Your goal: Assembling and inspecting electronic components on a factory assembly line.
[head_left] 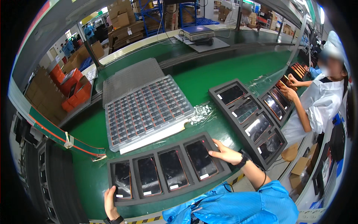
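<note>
A dark foam tray (169,140) with several slots lies on the green belt in front of me, each slot holding a black phone with a red rim. My left hand (110,203) grips the tray's near left corner. My right hand (227,153) rests on the tray's right end, fingers spread beside the rightmost phone (201,159). Behind the tray sits a clear plastic grid tray (147,110) filled with several small dark parts.
A second dark foam tray (250,118) of phones lies to the right. A co-worker in a white coat (320,102) handles another tray (278,100) further right. A grey empty grid tray (130,76), a weighing scale (197,33), orange bins (74,91) and cardboard boxes stand behind.
</note>
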`<state>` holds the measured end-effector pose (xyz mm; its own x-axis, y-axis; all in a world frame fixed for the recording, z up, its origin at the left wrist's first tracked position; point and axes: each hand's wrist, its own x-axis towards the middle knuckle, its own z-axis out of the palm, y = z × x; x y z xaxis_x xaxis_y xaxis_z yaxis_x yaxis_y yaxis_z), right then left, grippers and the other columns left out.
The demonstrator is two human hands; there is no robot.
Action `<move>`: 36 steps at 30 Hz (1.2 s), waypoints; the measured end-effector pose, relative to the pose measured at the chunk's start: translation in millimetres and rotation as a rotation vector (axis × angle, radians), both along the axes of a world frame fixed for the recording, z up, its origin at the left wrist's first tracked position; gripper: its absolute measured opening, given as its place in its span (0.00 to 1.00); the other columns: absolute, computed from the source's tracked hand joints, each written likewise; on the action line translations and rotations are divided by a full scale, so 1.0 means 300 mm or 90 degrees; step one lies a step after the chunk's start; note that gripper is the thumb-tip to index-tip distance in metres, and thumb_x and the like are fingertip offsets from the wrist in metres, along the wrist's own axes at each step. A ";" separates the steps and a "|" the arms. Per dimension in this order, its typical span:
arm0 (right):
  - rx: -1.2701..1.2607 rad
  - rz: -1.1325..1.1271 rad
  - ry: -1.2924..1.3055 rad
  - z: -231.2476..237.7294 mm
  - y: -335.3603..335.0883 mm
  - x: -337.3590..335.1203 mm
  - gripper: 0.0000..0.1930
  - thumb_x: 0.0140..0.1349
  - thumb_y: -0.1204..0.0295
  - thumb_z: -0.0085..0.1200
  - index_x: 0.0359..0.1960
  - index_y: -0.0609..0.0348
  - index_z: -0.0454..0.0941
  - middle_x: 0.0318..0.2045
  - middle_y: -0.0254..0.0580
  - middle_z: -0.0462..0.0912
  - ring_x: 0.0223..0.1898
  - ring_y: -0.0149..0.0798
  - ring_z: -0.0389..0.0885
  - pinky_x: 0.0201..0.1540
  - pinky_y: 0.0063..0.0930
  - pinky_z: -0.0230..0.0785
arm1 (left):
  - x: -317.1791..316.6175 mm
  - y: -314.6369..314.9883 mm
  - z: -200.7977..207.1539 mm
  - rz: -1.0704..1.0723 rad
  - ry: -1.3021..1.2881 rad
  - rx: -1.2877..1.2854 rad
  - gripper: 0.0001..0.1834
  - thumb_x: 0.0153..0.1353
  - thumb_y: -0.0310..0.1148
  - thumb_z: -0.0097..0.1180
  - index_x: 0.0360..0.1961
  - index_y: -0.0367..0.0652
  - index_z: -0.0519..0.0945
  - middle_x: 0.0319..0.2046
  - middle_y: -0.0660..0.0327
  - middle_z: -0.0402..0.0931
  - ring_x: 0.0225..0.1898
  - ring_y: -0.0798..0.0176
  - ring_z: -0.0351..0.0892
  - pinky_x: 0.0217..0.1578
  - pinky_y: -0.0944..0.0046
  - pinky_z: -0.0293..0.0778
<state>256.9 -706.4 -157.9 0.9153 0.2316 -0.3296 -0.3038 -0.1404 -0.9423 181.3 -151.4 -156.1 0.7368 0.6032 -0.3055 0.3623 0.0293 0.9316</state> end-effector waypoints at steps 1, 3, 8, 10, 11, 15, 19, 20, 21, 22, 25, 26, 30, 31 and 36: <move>0.038 -0.055 0.002 0.013 -0.010 -0.043 0.45 0.70 0.60 0.60 0.78 0.64 0.45 0.68 0.57 0.66 0.66 0.45 0.69 0.67 0.36 0.63 | 0.011 0.027 0.048 -0.043 -0.011 -0.128 0.27 0.58 0.36 0.72 0.53 0.32 0.78 0.47 0.57 0.80 0.46 0.60 0.80 0.50 0.62 0.75; 0.099 -0.154 -0.028 0.089 -0.042 -0.113 0.42 0.69 0.67 0.61 0.78 0.61 0.49 0.66 0.48 0.70 0.66 0.40 0.69 0.68 0.34 0.62 | 0.018 0.058 0.101 -0.158 -0.144 -0.257 0.24 0.65 0.44 0.63 0.51 0.34 0.79 0.40 0.52 0.82 0.40 0.50 0.83 0.44 0.47 0.82; 0.206 -0.423 -0.168 0.273 -0.203 -0.274 0.36 0.62 0.75 0.59 0.73 0.65 0.61 0.61 0.45 0.76 0.58 0.35 0.76 0.62 0.29 0.69 | 0.276 -0.284 0.338 -0.266 -0.380 -0.457 0.25 0.74 0.52 0.47 0.54 0.41 0.81 0.45 0.51 0.84 0.44 0.45 0.84 0.52 0.32 0.75; 0.234 -0.487 -0.276 0.269 -0.278 -0.317 0.33 0.64 0.74 0.56 0.72 0.66 0.63 0.58 0.43 0.78 0.52 0.33 0.80 0.56 0.25 0.72 | 0.466 -0.493 0.368 -0.409 -0.422 -0.542 0.22 0.75 0.48 0.48 0.51 0.39 0.81 0.48 0.49 0.83 0.51 0.46 0.81 0.58 0.35 0.72; 0.225 -0.536 -0.296 0.265 -0.311 -0.345 0.34 0.64 0.73 0.56 0.72 0.66 0.63 0.57 0.42 0.78 0.53 0.33 0.80 0.56 0.25 0.72 | 0.537 -0.626 0.406 -0.521 -0.394 -0.451 0.21 0.75 0.45 0.49 0.51 0.38 0.80 0.48 0.48 0.83 0.52 0.46 0.81 0.59 0.39 0.72; 0.136 -0.759 -0.368 0.140 -0.475 -0.529 0.34 0.68 0.72 0.55 0.74 0.63 0.60 0.57 0.42 0.77 0.52 0.33 0.80 0.55 0.27 0.74 | 0.760 -1.142 0.284 -0.619 -0.394 -0.615 0.21 0.71 0.40 0.56 0.57 0.37 0.77 0.56 0.50 0.78 0.61 0.51 0.75 0.63 0.45 0.69; 0.149 -0.833 -0.435 0.015 -0.548 -0.606 0.34 0.70 0.72 0.55 0.76 0.60 0.57 0.61 0.44 0.74 0.56 0.35 0.77 0.59 0.29 0.71 | 0.787 -1.487 0.110 -0.649 -0.331 -0.794 0.36 0.69 0.35 0.58 0.74 0.38 0.59 0.70 0.47 0.65 0.70 0.46 0.65 0.73 0.46 0.60; 0.103 -0.895 -0.455 -0.020 -0.553 -0.598 0.34 0.70 0.73 0.54 0.76 0.60 0.57 0.63 0.44 0.73 0.58 0.36 0.76 0.61 0.30 0.69 | 0.787 -1.539 0.086 -0.703 -0.337 -0.829 0.40 0.69 0.34 0.57 0.77 0.40 0.54 0.72 0.46 0.61 0.72 0.45 0.63 0.74 0.47 0.58; 0.051 -0.960 -0.475 -0.055 -0.565 -0.594 0.34 0.71 0.73 0.53 0.76 0.59 0.56 0.65 0.43 0.71 0.60 0.37 0.74 0.64 0.30 0.66 | 0.775 -1.599 0.066 -0.701 -0.318 -0.876 0.40 0.69 0.34 0.56 0.78 0.41 0.54 0.73 0.46 0.59 0.73 0.45 0.61 0.74 0.47 0.58; -0.052 -0.966 -0.497 -0.088 -0.564 -0.584 0.33 0.72 0.73 0.52 0.77 0.58 0.56 0.67 0.41 0.69 0.63 0.37 0.71 0.67 0.32 0.62 | 0.759 -1.643 0.047 -0.699 -0.297 -0.923 0.39 0.70 0.33 0.55 0.78 0.41 0.53 0.75 0.45 0.57 0.74 0.45 0.60 0.74 0.48 0.59; 0.085 -0.957 -0.439 -0.143 -0.600 -0.598 0.33 0.72 0.73 0.51 0.78 0.58 0.55 0.68 0.41 0.69 0.63 0.38 0.71 0.66 0.31 0.63 | 0.713 -1.667 0.047 -0.764 -0.294 -0.746 0.32 0.73 0.35 0.52 0.75 0.40 0.59 0.73 0.48 0.62 0.71 0.49 0.66 0.71 0.52 0.65; 0.081 -0.953 -0.435 -0.144 -0.604 -0.606 0.33 0.72 0.73 0.50 0.78 0.58 0.55 0.68 0.41 0.69 0.63 0.38 0.72 0.66 0.31 0.63 | 0.702 -1.648 0.057 -0.793 -0.287 -0.699 0.30 0.74 0.35 0.51 0.73 0.40 0.62 0.72 0.49 0.64 0.70 0.50 0.69 0.69 0.52 0.68; 0.144 -0.942 -0.405 -0.125 -0.570 -0.604 0.32 0.72 0.73 0.48 0.78 0.58 0.56 0.69 0.41 0.68 0.63 0.38 0.72 0.65 0.31 0.64 | 0.686 -1.489 0.098 -0.794 -0.310 -0.562 0.21 0.75 0.37 0.52 0.64 0.40 0.72 0.62 0.54 0.76 0.60 0.58 0.78 0.60 0.58 0.75; 0.143 -0.942 -0.405 -0.109 -0.554 -0.600 0.33 0.71 0.73 0.48 0.77 0.59 0.56 0.67 0.40 0.69 0.61 0.37 0.73 0.64 0.31 0.65 | 0.678 -1.443 0.121 -0.779 -0.315 -0.510 0.20 0.75 0.38 0.52 0.62 0.40 0.74 0.57 0.55 0.79 0.56 0.61 0.80 0.57 0.59 0.76; 0.179 -0.940 -0.373 -0.076 -0.494 -0.629 0.33 0.70 0.72 0.49 0.77 0.58 0.57 0.64 0.37 0.71 0.58 0.35 0.74 0.62 0.30 0.66 | 0.645 -1.150 0.170 -0.701 -0.338 -0.300 0.17 0.75 0.38 0.52 0.57 0.40 0.77 0.51 0.56 0.82 0.51 0.63 0.82 0.54 0.61 0.77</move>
